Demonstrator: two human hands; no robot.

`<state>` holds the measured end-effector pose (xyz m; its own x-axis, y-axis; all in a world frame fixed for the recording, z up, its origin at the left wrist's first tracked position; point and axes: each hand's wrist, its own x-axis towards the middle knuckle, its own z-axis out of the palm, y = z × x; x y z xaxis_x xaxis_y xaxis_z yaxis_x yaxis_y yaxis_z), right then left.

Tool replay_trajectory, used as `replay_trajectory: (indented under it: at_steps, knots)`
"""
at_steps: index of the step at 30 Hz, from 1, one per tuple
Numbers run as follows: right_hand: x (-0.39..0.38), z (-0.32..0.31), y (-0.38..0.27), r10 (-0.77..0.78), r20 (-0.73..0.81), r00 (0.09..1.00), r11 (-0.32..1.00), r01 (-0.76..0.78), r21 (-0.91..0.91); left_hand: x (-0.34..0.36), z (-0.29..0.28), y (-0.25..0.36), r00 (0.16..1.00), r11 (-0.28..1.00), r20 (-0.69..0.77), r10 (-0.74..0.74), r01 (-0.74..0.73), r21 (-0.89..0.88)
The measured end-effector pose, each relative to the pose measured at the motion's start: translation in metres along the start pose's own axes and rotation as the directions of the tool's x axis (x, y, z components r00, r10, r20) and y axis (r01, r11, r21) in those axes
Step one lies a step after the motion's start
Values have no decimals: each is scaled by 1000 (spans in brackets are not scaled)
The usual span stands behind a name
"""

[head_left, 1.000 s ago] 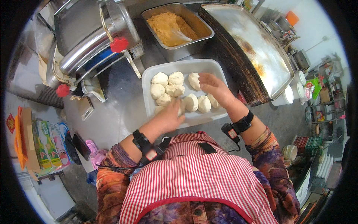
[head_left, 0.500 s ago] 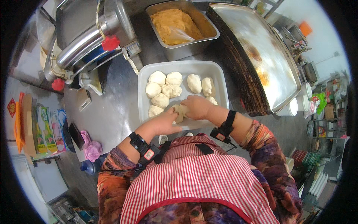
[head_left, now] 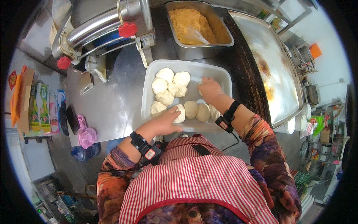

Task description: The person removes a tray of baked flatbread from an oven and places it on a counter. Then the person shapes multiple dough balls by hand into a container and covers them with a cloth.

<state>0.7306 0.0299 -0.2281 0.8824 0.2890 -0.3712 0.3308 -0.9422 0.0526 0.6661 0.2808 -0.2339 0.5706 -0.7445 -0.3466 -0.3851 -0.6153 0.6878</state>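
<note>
A pale plastic tray (head_left: 149, 71) holds several white dough balls (head_left: 165, 74), grouped at the left and in a row along the front. My left hand (head_left: 166, 121) curls round a dough ball (head_left: 180, 113) at the front, thumb and fingers apart on either side of it. My right hand (head_left: 210, 89) is inside the tray's back right, fingers bent; what lies under them, if anything, is hard to make out. Just below it, more rounded dough pieces (head_left: 202, 112) lie side by side.
Behind the tray stands a steel pan (head_left: 186, 45) of orange-brown filling with a clear bag. A roller machine (head_left: 89, 28) is back left; stacked baking sheets (head_left: 266, 59) stand right. A small flat device (head_left: 85, 84), phone (head_left: 72, 119) and pink cloth (head_left: 87, 132) lie left.
My right hand has moved back from the tray's front to its back right, where two dough balls showed earlier. The front row now shows more pieces. My left hand stays at the front.
</note>
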Motion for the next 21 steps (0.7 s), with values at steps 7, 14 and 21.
replay_trajectory:
  at_steps: [7, 14, 21]
  knots:
    - [31, 14, -26, 174, -325, 930, 811, 52, 583, -3, -2, 2, 999, 995, -34, 14, -18, -98]
    - [75, 34, -20, 111, 258, 960, -177, -237, 955, -3, -4, 1, 995, 993, -86, 46, -55, -104]
    - [50, 7, -52, 142, -278, 950, 458, 186, 869, 7, -19, 8, 987, 968, -122, -105, 73, -241]
